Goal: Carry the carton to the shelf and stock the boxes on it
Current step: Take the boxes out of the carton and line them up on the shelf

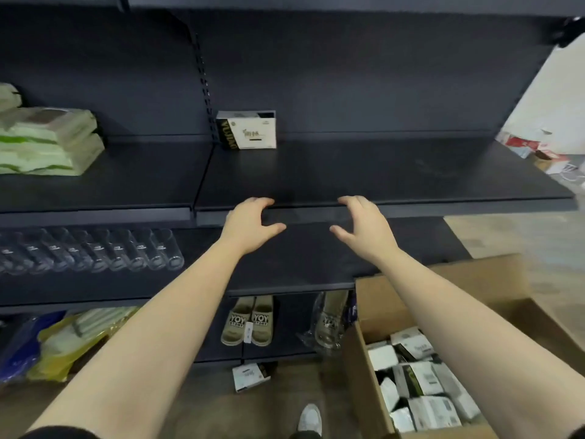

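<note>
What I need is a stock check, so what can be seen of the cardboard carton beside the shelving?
The cardboard carton is plain brown cardboard, open-topped, its flaps spread open. It stands upright on the floor in front of the right end of the shelving, its near part cut off by the picture's edge. Inside lie many small white-and-black boxes, jumbled rather than stacked. The right forearm passes over it, hiding part; neither the left hand nor the right hand touches it.

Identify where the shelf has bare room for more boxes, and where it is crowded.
Bare: the shelf board right of the lone white box, through to its end and front edge. Crowded: the left bay's back, with stacked green packs.
</note>
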`<action>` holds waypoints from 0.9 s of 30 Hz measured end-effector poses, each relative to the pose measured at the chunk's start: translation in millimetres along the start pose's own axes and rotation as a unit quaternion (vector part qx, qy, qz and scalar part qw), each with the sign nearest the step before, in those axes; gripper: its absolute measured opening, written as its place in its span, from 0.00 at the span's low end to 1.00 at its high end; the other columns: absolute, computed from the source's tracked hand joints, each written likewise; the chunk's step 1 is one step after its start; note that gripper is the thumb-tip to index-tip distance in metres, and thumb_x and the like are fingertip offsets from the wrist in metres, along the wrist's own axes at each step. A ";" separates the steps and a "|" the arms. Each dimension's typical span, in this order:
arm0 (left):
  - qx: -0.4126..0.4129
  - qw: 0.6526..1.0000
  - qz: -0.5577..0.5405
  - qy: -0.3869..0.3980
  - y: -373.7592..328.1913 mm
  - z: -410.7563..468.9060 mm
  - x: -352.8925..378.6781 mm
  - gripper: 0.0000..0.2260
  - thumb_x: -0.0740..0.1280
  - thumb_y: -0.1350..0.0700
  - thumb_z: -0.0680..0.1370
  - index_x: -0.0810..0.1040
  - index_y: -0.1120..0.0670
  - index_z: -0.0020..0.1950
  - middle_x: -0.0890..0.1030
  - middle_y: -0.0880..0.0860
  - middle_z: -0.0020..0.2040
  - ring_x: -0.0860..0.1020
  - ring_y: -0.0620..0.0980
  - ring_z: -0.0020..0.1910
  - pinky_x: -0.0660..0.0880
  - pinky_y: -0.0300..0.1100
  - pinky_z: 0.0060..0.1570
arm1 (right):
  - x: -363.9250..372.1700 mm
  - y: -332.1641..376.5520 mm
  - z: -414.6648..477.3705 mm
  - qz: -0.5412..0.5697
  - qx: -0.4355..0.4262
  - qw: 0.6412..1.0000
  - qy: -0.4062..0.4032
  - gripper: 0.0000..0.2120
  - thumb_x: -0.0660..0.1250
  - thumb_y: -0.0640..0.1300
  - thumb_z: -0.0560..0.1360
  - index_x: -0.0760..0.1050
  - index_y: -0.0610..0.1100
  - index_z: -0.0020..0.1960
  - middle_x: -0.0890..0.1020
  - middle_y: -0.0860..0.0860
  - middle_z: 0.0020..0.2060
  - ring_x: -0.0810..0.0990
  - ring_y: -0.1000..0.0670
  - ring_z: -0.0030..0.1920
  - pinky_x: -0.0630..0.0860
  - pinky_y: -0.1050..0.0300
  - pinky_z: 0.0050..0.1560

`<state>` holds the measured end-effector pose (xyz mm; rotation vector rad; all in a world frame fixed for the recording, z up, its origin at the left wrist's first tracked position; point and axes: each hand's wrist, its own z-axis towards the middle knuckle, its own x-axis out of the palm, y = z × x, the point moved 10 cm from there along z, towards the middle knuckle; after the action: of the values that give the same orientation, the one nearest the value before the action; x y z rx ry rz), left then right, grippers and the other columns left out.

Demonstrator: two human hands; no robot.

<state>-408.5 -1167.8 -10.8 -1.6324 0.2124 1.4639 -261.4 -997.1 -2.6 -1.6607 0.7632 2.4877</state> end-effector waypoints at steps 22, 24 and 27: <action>0.033 0.979 -0.009 0.203 -282.8 -101.7 277.5 0.30 0.69 0.41 0.76 0.66 0.48 0.75 0.68 0.50 0.74 0.66 0.52 0.73 0.64 0.54 0.71 | -96.2 -324.6 -291.9 -0.064 0.185 0.973 0.119 0.28 0.70 0.53 0.74 0.69 0.46 0.71 0.72 0.49 0.66 0.69 0.46 0.66 0.70 0.52 0.64; 0.028 0.977 0.005 0.211 -295.1 -106.9 299.8 0.30 0.69 0.41 0.75 0.66 0.48 0.74 0.68 0.50 0.74 0.66 0.52 0.73 0.64 0.53 0.71 | -97.0 -349.4 -305.3 -0.065 0.189 0.971 0.133 0.28 0.70 0.54 0.73 0.69 0.47 0.70 0.72 0.50 0.65 0.69 0.46 0.66 0.71 0.52 0.63; 0.016 0.975 0.015 0.223 -310.8 -114.0 330.0 0.29 0.69 0.41 0.75 0.67 0.48 0.74 0.69 0.50 0.73 0.66 0.51 0.73 0.64 0.52 0.71 | -90.7 -382.7 -321.0 -0.062 0.194 0.965 0.165 0.28 0.71 0.54 0.73 0.69 0.48 0.70 0.72 0.50 0.65 0.70 0.46 0.65 0.71 0.52 0.62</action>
<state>-32.8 -929.1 -153.6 -1.9205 0.5102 1.0907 169.0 -778.9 -160.0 -1.9120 1.0559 1.8469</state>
